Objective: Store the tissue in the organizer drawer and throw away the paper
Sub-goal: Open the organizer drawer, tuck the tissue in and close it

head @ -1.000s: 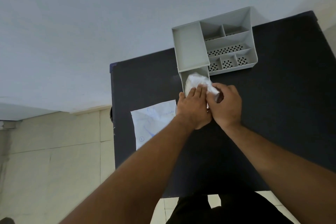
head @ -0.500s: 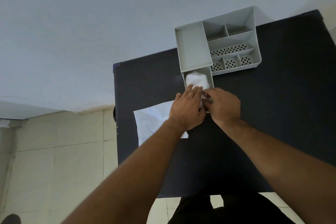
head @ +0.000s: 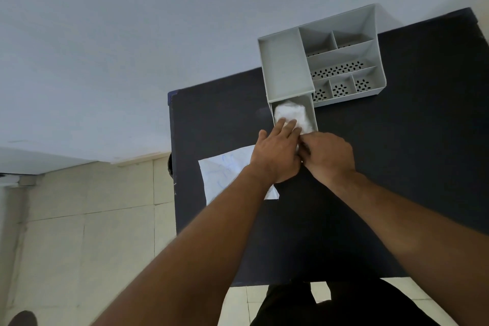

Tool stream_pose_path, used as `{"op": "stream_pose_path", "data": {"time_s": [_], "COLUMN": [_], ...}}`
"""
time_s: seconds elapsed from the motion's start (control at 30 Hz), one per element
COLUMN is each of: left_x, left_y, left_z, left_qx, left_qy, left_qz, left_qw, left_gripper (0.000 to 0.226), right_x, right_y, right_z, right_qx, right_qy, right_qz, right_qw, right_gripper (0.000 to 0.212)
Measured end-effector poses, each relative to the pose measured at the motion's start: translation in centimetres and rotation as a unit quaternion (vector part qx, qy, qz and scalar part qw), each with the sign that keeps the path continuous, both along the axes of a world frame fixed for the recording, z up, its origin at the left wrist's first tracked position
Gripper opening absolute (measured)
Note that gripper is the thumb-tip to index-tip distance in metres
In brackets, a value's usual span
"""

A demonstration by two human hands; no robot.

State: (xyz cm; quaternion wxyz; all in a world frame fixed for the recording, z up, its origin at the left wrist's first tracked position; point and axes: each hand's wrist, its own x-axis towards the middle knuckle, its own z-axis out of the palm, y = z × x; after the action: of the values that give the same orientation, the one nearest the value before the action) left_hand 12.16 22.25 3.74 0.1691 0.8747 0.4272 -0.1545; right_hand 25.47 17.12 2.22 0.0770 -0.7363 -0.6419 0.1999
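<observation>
a: where is the tissue (head: 290, 116) seen?

b: it is seen bunched inside the pulled-out drawer (head: 312, 114) of the grey organizer (head: 285, 61), just beyond both hands. a second ago part of it was still held above the drawer's front edge; now it is tucked lower, and more of it is shown inside the walls.

a: how is the left hand (head: 275, 156) held?

b: it is laid flat and spread, fingers (head: 289, 127) pressed onto the near part of the tissue; nothing is gripped.

a: and the right hand (head: 328, 156)?

b: it is curled just beside the left, at the drawer's front edge. whether anything is pinched in it cannot be told, as the fingertips are hidden.

a: the paper (head: 225, 174)?

b: it is found lying flat on the dark table (head: 397, 167), partly covered by the left wrist.
</observation>
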Motion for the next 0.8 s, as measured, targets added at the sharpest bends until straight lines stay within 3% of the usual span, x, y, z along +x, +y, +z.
{"op": "stream_pose_path", "data": {"time_s": [0.17, 0.33, 0.53, 0.67, 0.8], "left_x": [0.0, -0.4, -0.2, -0.1, 0.5], "left_y": [-0.3, -0.2, 0.6, 1.0, 1.1], "left_z": [-0.3, -0.7, -0.8, -1.2, -1.0], "left_qx": [-0.013, -0.013, 0.002, 0.010, 0.028], "left_qy": [-0.008, -0.011, 0.022, 0.077, 0.086], "left_qz": [0.008, 0.002, -0.014, -0.065, -0.073], "left_qw": [1.000, 1.000, 1.000, 0.995, 0.993], "left_gripper": [0.063, 0.068, 0.083, 0.109, 0.104], "right_x": [0.2, 0.6, 0.8, 0.7, 0.5], "right_y": [-0.7, -0.5, -0.4, -0.6, -0.7], "right_z": [-0.4, -0.1, -0.1, -0.4, -0.4], "right_qx": [0.028, 0.010, -0.025, -0.028, -0.035], "right_qy": [0.038, 0.018, -0.030, -0.036, -0.034], "right_qz": [-0.028, 0.015, 0.055, 0.063, 0.074], "right_qw": [0.998, 1.000, 0.998, 0.997, 0.996], "right_gripper": [0.023, 0.029, 0.049, 0.054, 0.066]}}
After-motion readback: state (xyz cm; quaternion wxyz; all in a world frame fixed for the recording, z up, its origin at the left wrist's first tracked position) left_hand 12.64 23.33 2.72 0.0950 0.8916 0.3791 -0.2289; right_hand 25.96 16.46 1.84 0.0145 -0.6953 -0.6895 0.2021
